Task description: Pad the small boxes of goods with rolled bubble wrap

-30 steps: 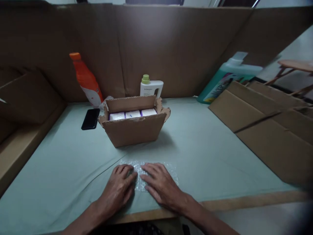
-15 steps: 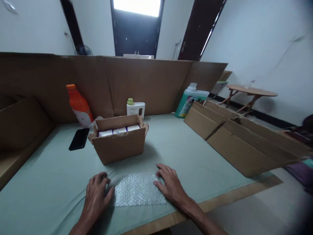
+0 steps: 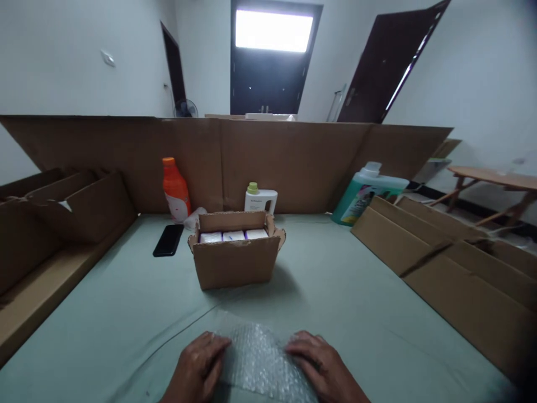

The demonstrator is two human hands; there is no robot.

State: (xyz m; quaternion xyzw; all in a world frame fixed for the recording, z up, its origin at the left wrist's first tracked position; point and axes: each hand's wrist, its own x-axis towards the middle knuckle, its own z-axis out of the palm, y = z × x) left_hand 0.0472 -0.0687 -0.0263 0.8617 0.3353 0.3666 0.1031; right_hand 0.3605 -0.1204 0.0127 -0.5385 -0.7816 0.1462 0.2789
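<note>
Resting palm-down at the near tabletop (image 3: 104, 330) edge, my left hand (image 3: 197, 369) and right hand (image 3: 325, 369) press flat, fingers loose, on the bubble wrap (image 3: 260, 364), grasping nothing.

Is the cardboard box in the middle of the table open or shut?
Open. The cardboard box has its flaps folded outward, and three white packs show side by side inside it.

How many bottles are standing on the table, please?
3: an orange bottle back left, a white bottle behind the open box, a green bottle back right. None seems hidden.
</note>
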